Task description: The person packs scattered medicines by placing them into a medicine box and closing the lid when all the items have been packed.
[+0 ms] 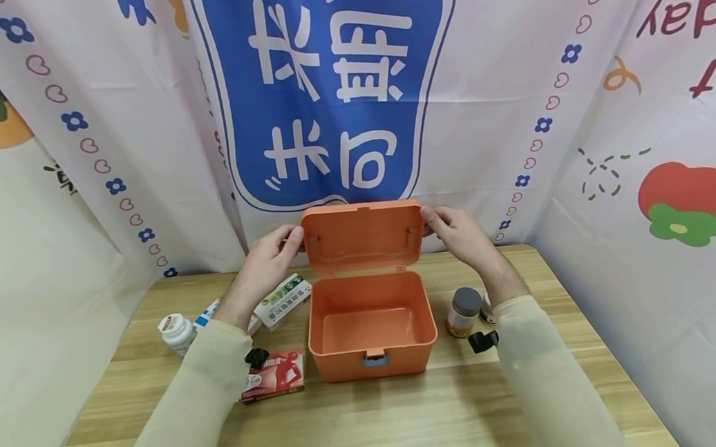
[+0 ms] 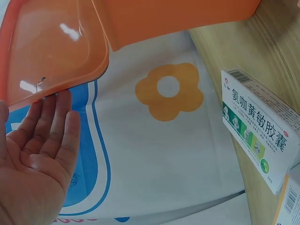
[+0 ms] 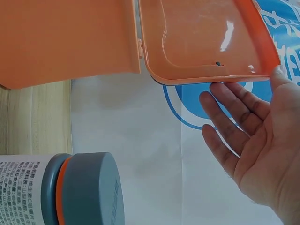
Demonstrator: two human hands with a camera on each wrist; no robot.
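from the head camera, an orange plastic box (image 1: 372,330) with rounded corners sits open in the middle of a wood-grain table (image 1: 372,423), its smooth hollow bare inside. the hinged lid (image 1: 362,237) stands upright behind it. the left hand (image 1: 267,261) touches the lid's left edge and the right hand (image 1: 458,234) its right edge, fingers nearly straight, thumbs at the upper corners. left of the box lie a white-and-green carton (image 1: 282,300), a glossy red packet (image 1: 275,375) and a white bottle (image 1: 175,332); right of it stands a grey-capped bottle (image 1: 464,311).

from the left wrist, the palm is spread, fingertips (image 2: 58,101) against the shiny lid rim (image 2: 56,91); the carton (image 2: 260,129) shows printed characters.

from the right wrist, the fingers (image 3: 229,110) are spread flat, their tips at the lid's edge (image 3: 211,77); the ribless grey cap (image 3: 89,190) sits close.
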